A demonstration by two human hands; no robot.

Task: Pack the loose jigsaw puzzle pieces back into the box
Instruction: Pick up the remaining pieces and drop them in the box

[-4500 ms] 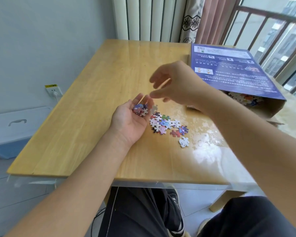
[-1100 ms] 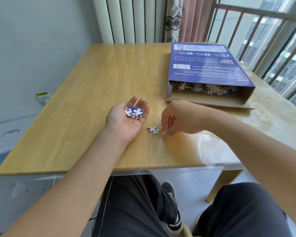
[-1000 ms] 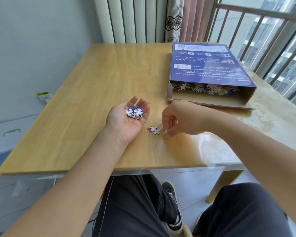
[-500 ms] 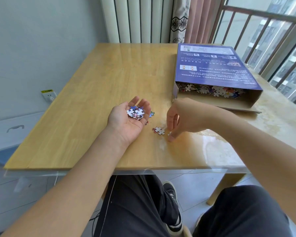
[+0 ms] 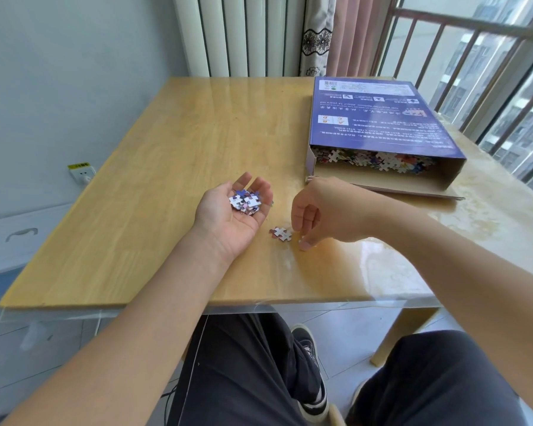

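The left hand (image 5: 228,215) lies palm up on the table (image 5: 154,192) at centre frame, its grip wide, fingers relaxed and slightly cupped under a small heap of pieces (image 5: 245,202) resting on the palm and finger bases. Just right of it, the right hand (image 5: 320,213) hangs over the table with fingers curled downward and the thumb tip touching the tabletop; whether this grip pinches a piece cannot be told. Between the two hands, just left of the right fingertips, a small cluster of loose pieces (image 5: 281,233) lies flat on the wood, touching neither hand as far as can be seen.

The box (image 5: 379,124) sits at the upper right of the frame, printed blue side up, its near end open toward the person. Many pieces show inside that opening, piled along the back of the brown inner floor. The right wrist passes just in front of the box's near left corner.
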